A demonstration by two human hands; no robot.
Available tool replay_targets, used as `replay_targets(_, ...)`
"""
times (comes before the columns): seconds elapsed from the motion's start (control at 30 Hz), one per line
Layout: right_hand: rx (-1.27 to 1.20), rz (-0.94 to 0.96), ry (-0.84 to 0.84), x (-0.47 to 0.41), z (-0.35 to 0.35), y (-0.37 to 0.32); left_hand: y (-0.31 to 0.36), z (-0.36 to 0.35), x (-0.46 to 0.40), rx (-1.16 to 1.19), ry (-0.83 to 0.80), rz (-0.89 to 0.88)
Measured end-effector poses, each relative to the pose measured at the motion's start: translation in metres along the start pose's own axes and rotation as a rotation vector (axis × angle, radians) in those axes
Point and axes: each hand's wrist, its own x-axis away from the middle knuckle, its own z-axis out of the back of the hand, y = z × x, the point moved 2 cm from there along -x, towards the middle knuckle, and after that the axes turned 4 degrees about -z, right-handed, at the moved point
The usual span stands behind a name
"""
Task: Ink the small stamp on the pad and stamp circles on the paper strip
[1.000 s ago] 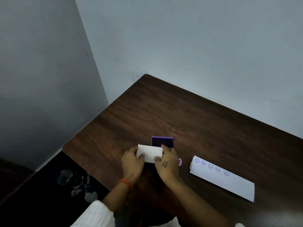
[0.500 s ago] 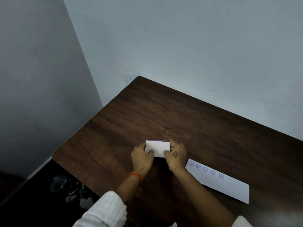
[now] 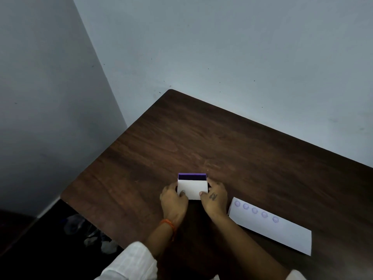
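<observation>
Both of your hands are on the white flat lid (image 3: 192,188) of the small purple ink pad box (image 3: 192,176). Your left hand (image 3: 174,201) holds the lid's left side, with the thumb lying on top near the lower left corner. Your right hand (image 3: 214,197) holds the right side, with its thumb on top near the lower right corner. The lid covers most of the box. Only a dark strip of the pad, with a purple rim, peeks out at the far edge.

The box sits on the dark brown wooden tabletop (image 3: 222,142), close to the near edge.

The long white paper strip (image 3: 282,231) lies flat on the tabletop to the right of your right wrist, near it. It runs at a slant, away to the right. Five pale purple stamped circles (image 3: 254,210) sit in a row along its left end. The rest of the strip is blank.

The small stamp cannot be seen; it may be hidden by your hands.

You wear an orange thread band (image 3: 169,224) on your left wrist and white sleeves (image 3: 129,263).
</observation>
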Motion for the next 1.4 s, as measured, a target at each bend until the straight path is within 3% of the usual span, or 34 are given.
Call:
replay_targets(0.67,0.007,0.015,-0.013,-0.009,0.006,-0.002,-0.006,0.007,-0.020,-0.004,0.059,0.003)
replay_targets(1.23,0.058,-0.008,-0.046,-0.017,0.011,-0.007,-0.011,0.015,-0.039,0.041,-0.028,0.067)
replay_targets(1.4,0.100,0.046,0.004,-0.014,0.014,-0.013,-0.007,0.019,-0.035,0.012,0.014,0.001)
